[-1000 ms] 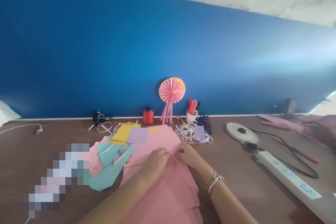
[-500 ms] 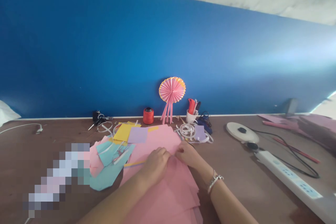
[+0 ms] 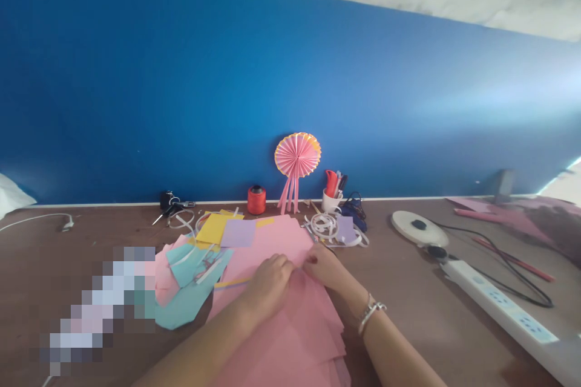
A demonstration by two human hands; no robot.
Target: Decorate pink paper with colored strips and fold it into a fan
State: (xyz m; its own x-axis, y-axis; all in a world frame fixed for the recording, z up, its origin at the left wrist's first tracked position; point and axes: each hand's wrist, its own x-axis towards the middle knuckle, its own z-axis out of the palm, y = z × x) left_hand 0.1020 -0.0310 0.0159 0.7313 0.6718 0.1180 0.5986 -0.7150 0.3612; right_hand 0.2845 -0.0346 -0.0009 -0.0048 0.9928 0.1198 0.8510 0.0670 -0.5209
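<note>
A stack of pink paper sheets point(image 3: 290, 338) lies in front of me, its edges fanned on the right. Above its middle, my left hand point(image 3: 270, 284) is closed with the fingers curled in. Close by on the right, my right hand point(image 3: 320, 265) is pinched, a bracelet on its wrist. The fingertips of both hands nearly meet over the pink paper. What they hold is hidden or blends into the pink. A thin yellow and purple strip point(image 3: 231, 283) rests on the stack beside my left hand. A purple paper square point(image 3: 238, 233) sits on its far end.
Yellow paper point(image 3: 211, 230) and teal paper scraps point(image 3: 190, 302) lie to the left. Behind stand a red thread spool point(image 3: 256, 200), a pleated pink rosette point(image 3: 297, 156) and a white cup of tools point(image 3: 331, 201). White ribbon coils point(image 3: 323, 226) and a power strip point(image 3: 499, 302) are on the right.
</note>
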